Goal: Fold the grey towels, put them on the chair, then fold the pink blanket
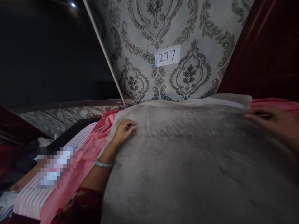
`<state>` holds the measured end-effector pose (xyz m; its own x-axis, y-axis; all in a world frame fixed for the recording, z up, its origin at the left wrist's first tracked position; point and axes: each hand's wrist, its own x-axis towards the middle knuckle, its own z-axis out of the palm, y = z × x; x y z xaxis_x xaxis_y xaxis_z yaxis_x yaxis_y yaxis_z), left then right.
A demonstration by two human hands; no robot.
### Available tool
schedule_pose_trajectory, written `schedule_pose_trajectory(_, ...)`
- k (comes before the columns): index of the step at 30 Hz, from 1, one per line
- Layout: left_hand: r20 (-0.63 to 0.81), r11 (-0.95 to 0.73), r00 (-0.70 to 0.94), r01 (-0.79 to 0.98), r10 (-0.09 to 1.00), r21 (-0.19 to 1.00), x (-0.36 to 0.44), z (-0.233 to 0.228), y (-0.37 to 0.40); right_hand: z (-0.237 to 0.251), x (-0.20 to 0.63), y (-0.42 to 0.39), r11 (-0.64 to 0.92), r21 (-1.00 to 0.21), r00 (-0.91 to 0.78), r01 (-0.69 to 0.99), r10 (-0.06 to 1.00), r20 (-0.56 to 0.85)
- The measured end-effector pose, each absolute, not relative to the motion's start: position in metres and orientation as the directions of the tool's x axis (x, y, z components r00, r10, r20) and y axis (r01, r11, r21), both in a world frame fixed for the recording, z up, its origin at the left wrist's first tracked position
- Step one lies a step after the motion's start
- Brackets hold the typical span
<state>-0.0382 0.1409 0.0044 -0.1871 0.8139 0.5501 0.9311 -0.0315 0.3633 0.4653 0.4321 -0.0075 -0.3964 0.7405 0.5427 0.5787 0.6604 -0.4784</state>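
A grey plush blanket (177,168) with a paler border lies spread in front of me and fills the lower right of the view. My left hand (125,130) is closed on it near its left edge, fingers curled into the pile; a pale bangle (104,163) circles that wrist. At the right side my right hand (277,121) hovers at or just over the blanket, blurred by motion. Its thumb and fingers are drawn together, and whatever is between them is hidden.
Pink cloth (78,169) and a striped sheet (30,199) lie left of the blanket. A large dark screen (51,53) stands at upper left. Patterned wallpaper (161,81) bears a paper marked 277 (167,56). A dark red panel (263,53) rises at right.
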Motion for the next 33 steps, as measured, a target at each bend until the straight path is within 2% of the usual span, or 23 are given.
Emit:
schedule_pose_trajectory(3, 0.499, -0.19, 0.001, 0.925, 0.866, 0.328, -0.021, -0.007, 0.155, -0.013, 0.426, 0.417, 0.724, -0.544, -0.614, 0.424, 0.672, 0.415)
schedule_pose_trajectory(6, 0.47, -0.187, 0.037, 0.942, 0.882, 0.277, -0.021, -0.019, 0.161, -0.028, 0.397, 0.406, 0.772, -0.521, -0.722, 0.365, 0.588, 0.364)
schedule_pose_trajectory(13, 0.345, -0.115, 0.039, 0.972, 0.938, 0.203, -0.028, -0.025, 0.166, -0.05, 0.39, 0.408, 0.792, -0.485, -0.749, 0.37, 0.564, 0.349)
schedule_pose_trajectory(17, 0.356, -0.117, 0.03, 0.967, 0.934, 0.225, -0.027, -0.024, 0.166, -0.047, 0.389, 0.406, 0.809, -0.447, -0.76, 0.382, 0.55, 0.346)
schedule_pose_trajectory(23, 0.287, -0.08, 0.024, 0.98, 0.957, 0.184, -0.023, -0.025, 0.167, -0.032, 0.394, 0.402, 0.851, -0.329, -0.746, 0.41, 0.52, 0.416)
schedule_pose_trajectory(27, 0.322, -0.056, -0.011, 0.979, 0.947, 0.196, -0.022, -0.027, 0.166, -0.021, 0.4, 0.403, 0.883, -0.243, -0.748, 0.401, 0.469, 0.47)
schedule_pose_trajectory(33, 0.389, -0.161, 0.05, 0.953, 0.92, 0.257, -0.021, -0.026, 0.163, 0.001, 0.403, 0.397, 0.908, -0.131, -0.767, 0.397, 0.407, 0.496)
